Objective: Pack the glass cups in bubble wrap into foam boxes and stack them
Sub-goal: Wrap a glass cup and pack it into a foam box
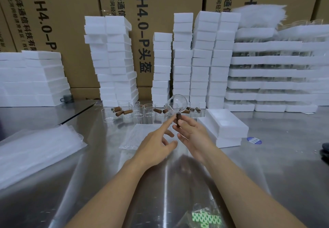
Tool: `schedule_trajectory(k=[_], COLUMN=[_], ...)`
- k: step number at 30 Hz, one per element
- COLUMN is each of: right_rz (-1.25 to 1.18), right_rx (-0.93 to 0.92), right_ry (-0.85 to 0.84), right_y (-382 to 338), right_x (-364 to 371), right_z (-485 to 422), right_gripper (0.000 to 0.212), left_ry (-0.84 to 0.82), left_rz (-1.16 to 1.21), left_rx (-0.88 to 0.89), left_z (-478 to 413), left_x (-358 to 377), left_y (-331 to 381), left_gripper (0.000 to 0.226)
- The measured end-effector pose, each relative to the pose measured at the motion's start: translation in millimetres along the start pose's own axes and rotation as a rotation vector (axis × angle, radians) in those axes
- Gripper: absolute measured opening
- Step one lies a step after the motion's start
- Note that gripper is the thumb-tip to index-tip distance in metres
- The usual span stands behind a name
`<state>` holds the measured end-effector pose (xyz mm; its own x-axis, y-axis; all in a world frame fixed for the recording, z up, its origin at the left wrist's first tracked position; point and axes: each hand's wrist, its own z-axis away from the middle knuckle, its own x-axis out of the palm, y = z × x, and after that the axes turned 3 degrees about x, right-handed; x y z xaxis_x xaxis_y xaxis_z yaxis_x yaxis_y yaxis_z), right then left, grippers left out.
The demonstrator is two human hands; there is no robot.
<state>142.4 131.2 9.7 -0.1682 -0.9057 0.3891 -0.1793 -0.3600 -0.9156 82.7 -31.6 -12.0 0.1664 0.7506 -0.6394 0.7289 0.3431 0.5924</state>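
Many foam boxes stand stacked along the back, yet a row of bare cups waits before them, so I judge much is left. One glass cup is held above the bubble wrap sheet — the right hand pinches its wooden handle, while the left hand is open, forefinger stretched toward it. An open foam box lies just to the right.

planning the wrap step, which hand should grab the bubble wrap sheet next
Left. The left hand holds nothing and is right over the bubble wrap sheet, while the right hand grips the glass cup by its brown handle.
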Motion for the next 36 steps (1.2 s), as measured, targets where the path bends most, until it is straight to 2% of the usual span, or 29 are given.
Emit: schedule_trajectory(k=[22, 25, 30, 36], right_rz=[0.066, 0.083, 0.039, -0.123], right_rx=[0.004, 0.006, 0.043, 0.119], right_ry=[-0.037, -0.048, -0.042, -0.067], right_y=[-3.0, -3.8, -4.1, -7.3], right_x=[5.8, 6.6, 9.2, 7.5], right_z=[1.6, 2.1, 1.7, 2.2], right_gripper=[0.025, 0.025, 0.027, 0.035], left_ry=[-0.026, 0.055, 0.261, 0.270], left_rz=[-0.112, -0.087, 0.003, 0.022], left_rx=[0.048, 0.069, 0.074, 0.057], left_z=[3.1, 0.8, -2.8, -2.1], left_x=[-0.4, -0.1, 0.2, 1.7], left_y=[4.8, 3.9, 3.1, 4.6], left_gripper=[0.090, 0.081, 0.047, 0.050])
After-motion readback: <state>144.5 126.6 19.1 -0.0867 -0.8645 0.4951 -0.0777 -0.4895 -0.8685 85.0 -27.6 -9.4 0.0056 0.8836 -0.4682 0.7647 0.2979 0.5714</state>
